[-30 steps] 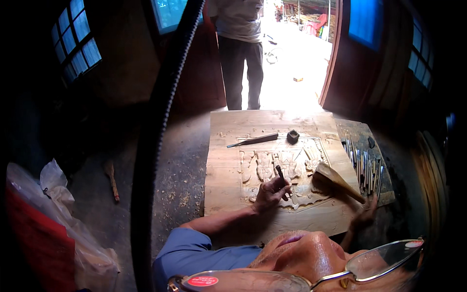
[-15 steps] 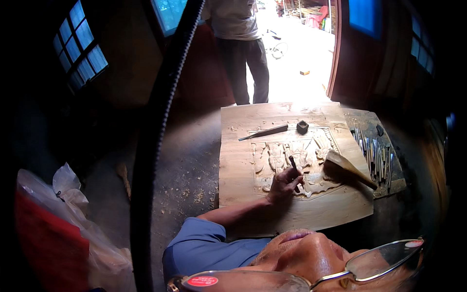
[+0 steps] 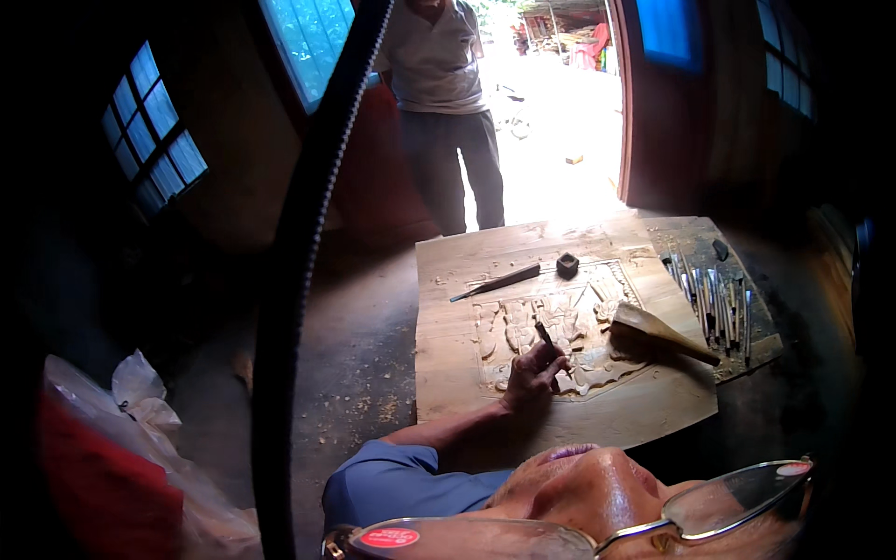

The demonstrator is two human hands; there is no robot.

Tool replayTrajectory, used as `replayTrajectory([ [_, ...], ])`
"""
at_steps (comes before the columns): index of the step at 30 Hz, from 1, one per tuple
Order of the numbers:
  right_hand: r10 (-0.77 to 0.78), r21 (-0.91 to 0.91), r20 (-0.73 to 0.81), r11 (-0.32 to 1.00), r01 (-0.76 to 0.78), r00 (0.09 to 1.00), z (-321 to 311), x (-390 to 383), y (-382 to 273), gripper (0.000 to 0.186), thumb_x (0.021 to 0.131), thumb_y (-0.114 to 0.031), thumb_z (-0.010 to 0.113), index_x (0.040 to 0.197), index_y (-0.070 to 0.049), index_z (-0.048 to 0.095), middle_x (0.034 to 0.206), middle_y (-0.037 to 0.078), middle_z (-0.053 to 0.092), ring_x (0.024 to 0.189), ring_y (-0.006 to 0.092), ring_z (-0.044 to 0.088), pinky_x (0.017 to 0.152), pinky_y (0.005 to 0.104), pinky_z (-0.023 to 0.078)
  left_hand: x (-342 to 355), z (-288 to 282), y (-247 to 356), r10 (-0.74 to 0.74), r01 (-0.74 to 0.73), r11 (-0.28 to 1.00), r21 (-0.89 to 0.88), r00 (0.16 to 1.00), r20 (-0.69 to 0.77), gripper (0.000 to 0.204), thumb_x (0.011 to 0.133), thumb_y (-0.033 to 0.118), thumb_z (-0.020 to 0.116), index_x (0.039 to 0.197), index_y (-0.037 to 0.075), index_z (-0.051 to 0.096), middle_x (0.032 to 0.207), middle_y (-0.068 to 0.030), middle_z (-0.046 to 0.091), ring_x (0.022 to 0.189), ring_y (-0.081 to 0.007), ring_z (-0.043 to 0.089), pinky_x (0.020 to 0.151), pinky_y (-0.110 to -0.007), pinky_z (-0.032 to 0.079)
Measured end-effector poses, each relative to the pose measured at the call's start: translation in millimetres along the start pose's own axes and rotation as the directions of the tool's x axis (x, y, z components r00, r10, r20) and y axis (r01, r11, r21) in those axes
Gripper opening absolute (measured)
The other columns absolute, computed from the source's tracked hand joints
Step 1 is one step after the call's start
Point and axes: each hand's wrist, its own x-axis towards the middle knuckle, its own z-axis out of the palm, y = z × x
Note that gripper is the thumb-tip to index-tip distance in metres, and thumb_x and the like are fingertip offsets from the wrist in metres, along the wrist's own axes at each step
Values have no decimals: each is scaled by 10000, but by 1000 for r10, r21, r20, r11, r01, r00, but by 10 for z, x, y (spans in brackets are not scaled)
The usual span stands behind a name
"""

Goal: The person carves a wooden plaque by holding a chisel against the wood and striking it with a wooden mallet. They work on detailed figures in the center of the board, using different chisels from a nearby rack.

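Note:
My left hand [image 3: 532, 381] is closed around a slim carving chisel [image 3: 543, 331], its dark upper end sticking up past the fingers. The chisel's lower end is partly hidden by the hand. Under the hand lies a wide pale wooden board [image 3: 448, 364] with figures carved in relief [image 3: 518, 327]. Right of the hand, a wooden mallet [image 3: 644, 324] rests on the carving, its handle pointing to the right. A second chisel with a dark handle [image 3: 509, 279] lies farther up the board, beside a small dark block with a hollow [image 3: 567, 265]. My right hand is out of view.
Several chisels [image 3: 714, 303] lie in a row on the worktop [image 3: 756, 350] at right, near a dark stone-like lump [image 3: 721, 249]. Another person [image 3: 443, 112] stands beyond the board by a bright doorway. Wood chips litter the floor; a plastic bag [image 3: 145, 392] sits at left.
The whole view has tilted upward, showing more of the standing person. My left hand stays over the lower carving with the chisel still in it; the mallet remains on the board.

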Motion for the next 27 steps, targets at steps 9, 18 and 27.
replayTrajectory([
  [9,-630,-44,27,775,631,776,422,844,-853,387,1130,-258,466,1311,36,641,1268,192,700,1152,255,681,1018,368,533,63,3,30,-38,49,997,65,987,-157,46,1063,96,577,1080,77,614,869,-37,739,500,-21,448,438,-213,346],
  [18,-863,71,504,80,994,33,2075,-1301,-3362,314,1036,-130,578,1318,-6,637,1311,221,666,1248,398,628,1072,471,495,54,-32,-2,-180,169,983,-67,950,-256,32,1081,112,557,1113,112,561,872,-80,741,389,-15,352,346,-200,256],
  [27,-637,198,726,-167,966,-259,2552,-1907,-3304,749,850,-350,782,1448,14,517,1404,265,585,1311,464,542,1144,546,403,19,30,33,-178,190,982,12,937,-301,48,1072,101,573,1114,120,586,865,-63,741,415,-4,367,362,-195,274],
])
